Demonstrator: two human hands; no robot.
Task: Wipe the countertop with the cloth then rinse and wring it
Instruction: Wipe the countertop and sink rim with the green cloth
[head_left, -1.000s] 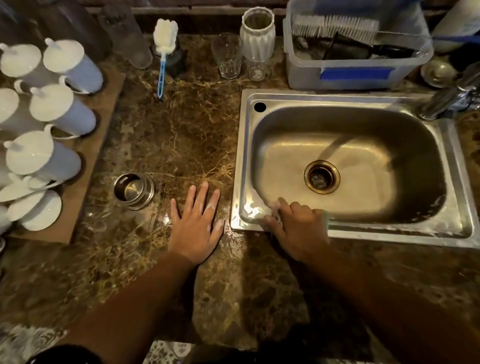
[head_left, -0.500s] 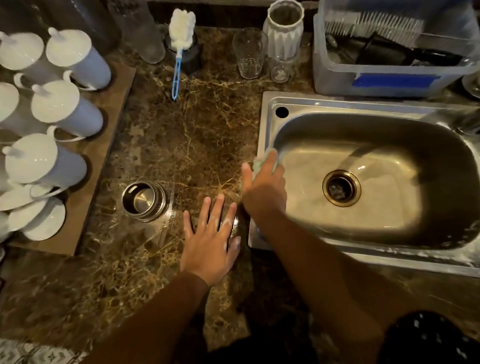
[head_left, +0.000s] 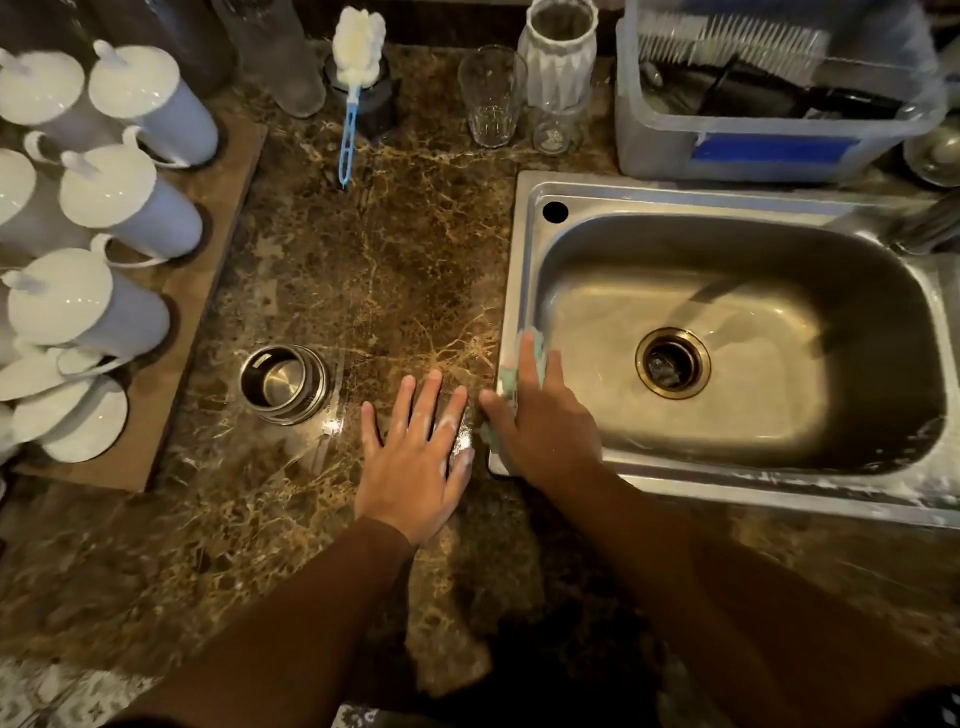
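While the right hand (head_left: 540, 426) lies flat on the pale green cloth (head_left: 535, 345), fingers straight and thumb splayed rather than curled round it, the head view shows the cloth pinned against the left rim of the steel sink (head_left: 524, 260), right at the seam with the marble countertop (head_left: 374, 270); a flat palm probably spreads pressure across the fabric for wiping along that edge. Just beside it the left hand (head_left: 415, 457) rests open on the stone, fingers fanned and holding nothing, likely a brace for the leaning body, with whitish smears on its fingers. A steel cup (head_left: 283, 376) sits near its left, while the lidded mugs (head_left: 130, 202), bottle brush (head_left: 353, 78) and drinking glass (head_left: 492, 98) stand along the margins, seemingly out of the wiping path. The tap (head_left: 930, 231) is well apart from the cloth, so rinsing looks not yet begun
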